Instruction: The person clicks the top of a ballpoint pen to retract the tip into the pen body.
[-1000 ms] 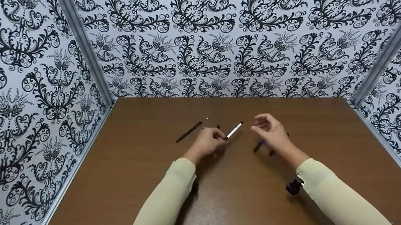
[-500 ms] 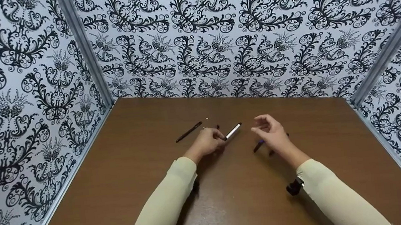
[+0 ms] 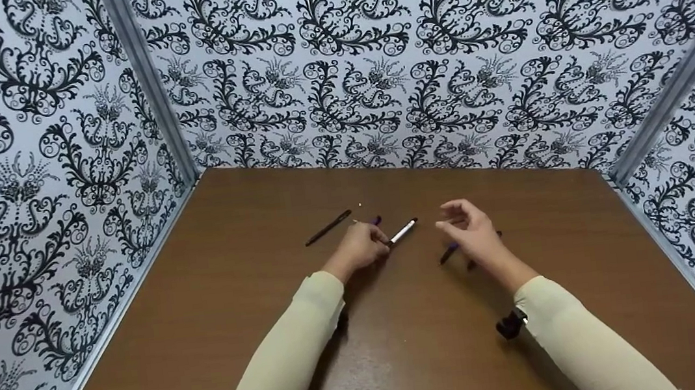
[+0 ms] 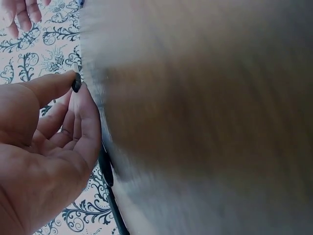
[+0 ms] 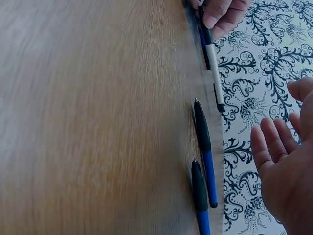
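Note:
My left hand (image 3: 358, 246) pinches a white pen (image 3: 403, 231) by its black end, between thumb and fingertips. The pen slants away to the right, low over the table. In the left wrist view only the pen's black end (image 4: 76, 82) shows. My right hand (image 3: 472, 228) hovers with relaxed fingers and holds nothing. Below it lie two blue pens with black grips, a farther blue pen (image 5: 204, 132) and a nearer blue pen (image 5: 199, 193), side by side. The head view shows them partly hidden by the right hand.
A black pen (image 3: 328, 228) lies left of my left hand. Behind that hand the purple-blue end (image 3: 376, 220) of another pen peeks out. The brown table (image 3: 365, 350) is bounded by patterned walls (image 3: 374, 87) at the back and sides.
My left hand has sunk slightly, and the white pen's far end has moved a little down and left. The right hand has stayed almost still.

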The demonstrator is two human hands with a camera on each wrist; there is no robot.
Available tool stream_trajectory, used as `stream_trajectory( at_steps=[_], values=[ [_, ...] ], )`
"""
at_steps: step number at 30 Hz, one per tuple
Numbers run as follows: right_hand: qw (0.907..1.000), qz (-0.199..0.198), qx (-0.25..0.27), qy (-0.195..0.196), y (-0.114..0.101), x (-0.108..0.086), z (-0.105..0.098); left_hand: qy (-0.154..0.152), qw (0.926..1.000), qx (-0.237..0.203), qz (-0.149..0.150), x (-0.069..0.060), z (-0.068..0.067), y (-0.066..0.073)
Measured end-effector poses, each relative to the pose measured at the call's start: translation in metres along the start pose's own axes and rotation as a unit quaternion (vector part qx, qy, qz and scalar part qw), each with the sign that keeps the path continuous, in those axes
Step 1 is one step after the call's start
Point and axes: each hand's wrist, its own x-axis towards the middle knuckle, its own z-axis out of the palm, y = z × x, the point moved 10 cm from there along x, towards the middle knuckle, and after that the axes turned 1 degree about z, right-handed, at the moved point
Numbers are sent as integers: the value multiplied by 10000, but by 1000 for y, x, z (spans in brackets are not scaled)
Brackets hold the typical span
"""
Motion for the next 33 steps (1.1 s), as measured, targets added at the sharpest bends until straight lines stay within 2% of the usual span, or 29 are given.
stream_trajectory(
  at_steps=[5,10,13,33],
  values=[
    [10000,1,-33,35,-13,-6,1,-18,9995,322,0,1,0,0],
    [9999,-39,-156,-8,-38,-17,0,39,9969,764,196,-1,-2,5],
    [9997,-62,-245,-3,-46,-21,-1,56,9954,916,283,-2,-2,8],
    [9999,-46,-88,-63,-38,-19,-1,166,9957,894,-149,-4,-3,1]
  ],
)
